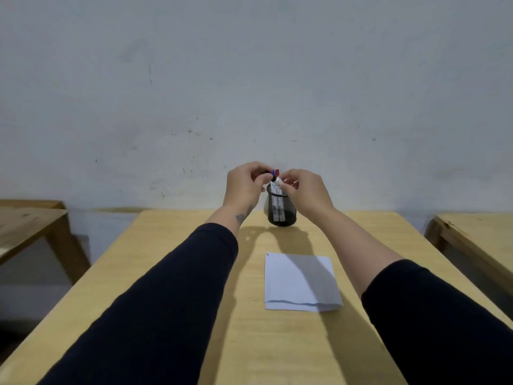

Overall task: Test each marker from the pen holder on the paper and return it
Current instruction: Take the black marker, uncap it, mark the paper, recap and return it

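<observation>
Nearest lay the paper bearing small marks, and beyond it both the left hand and right hand pinched markers standing in the holder, which such a crowded tug might have tipped.
</observation>
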Tool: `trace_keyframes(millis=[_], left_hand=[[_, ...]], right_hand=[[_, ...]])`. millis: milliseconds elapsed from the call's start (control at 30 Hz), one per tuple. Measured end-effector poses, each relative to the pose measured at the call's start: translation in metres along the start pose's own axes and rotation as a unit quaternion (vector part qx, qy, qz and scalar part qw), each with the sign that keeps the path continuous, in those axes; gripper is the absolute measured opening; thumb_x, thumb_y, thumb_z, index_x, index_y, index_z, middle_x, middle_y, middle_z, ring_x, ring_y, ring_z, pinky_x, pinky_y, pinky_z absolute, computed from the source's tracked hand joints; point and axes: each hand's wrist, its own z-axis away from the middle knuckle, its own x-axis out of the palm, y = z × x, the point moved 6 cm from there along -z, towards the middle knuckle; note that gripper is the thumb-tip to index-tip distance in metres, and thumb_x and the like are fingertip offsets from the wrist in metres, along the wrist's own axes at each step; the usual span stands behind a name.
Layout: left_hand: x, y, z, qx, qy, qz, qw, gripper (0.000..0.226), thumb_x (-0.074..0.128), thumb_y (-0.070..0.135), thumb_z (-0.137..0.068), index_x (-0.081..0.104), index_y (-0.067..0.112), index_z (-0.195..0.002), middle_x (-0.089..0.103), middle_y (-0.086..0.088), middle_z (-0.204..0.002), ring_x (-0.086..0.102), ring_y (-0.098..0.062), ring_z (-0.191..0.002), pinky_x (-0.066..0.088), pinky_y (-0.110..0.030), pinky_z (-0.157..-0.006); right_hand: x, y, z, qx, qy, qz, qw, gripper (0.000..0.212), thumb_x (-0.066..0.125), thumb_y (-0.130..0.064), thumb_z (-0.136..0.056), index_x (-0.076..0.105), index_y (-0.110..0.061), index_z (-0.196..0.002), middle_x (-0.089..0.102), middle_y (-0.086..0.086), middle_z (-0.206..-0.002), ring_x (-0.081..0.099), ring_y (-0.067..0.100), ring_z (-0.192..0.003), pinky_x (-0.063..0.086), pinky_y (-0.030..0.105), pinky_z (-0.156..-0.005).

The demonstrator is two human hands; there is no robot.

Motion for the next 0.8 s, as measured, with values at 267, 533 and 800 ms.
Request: trace_keyframes(millis=[267, 533, 800], left_hand=[[-0.016, -0.033, 0.046, -0.080, 0.126, 0.121, 0.981, 0.014, 0.063, 0.000, -0.086, 0.070, 0.010, -0.091, 0.068, 0.002, -0.078, 0.065, -0.012, -0.076, 0.056, -0.017, -0.072], [-0.004, -0.051, 0.077, -0.095, 0.058, 0.024, 0.993, 0.018, 0.062, 0.005, -0.087, 0.072, 0.012, -0.100, 0.069, -0.003, -0.085, 0.066, -0.015, -0.080, 0.057, -0.031, -0.082], [-0.004, -0.059, 0.074, -0.130, -0.029, -0.057, 0.989, 0.014, 0.063, 0.003, -0.087, 0.071, 0.004, -0.098, 0.062, 0.001, -0.070, 0.057, -0.008, -0.059, 0.048, -0.012, -0.059]], right_hand=[[0.015, 0.029, 0.056, 0.232, 0.103, -0.286, 0.924, 0.023, 0.061, -0.021, -0.088, 0.067, -0.002, -0.077, 0.066, 0.007, -0.072, 0.066, 0.024, -0.068, 0.056, 0.036, -0.076], [0.048, 0.035, 0.065, 0.339, 0.007, -0.563, 0.753, 0.015, 0.059, -0.007, -0.092, 0.059, 0.007, -0.098, 0.064, 0.016, -0.080, 0.064, 0.021, -0.068, 0.056, 0.019, -0.047], [0.049, 0.047, 0.064, 0.299, -0.031, -0.496, 0.815, 0.015, 0.053, -0.006, -0.096, 0.057, 0.007, -0.104, 0.065, 0.015, -0.082, 0.066, 0.022, -0.071, 0.059, 0.019, -0.062]])
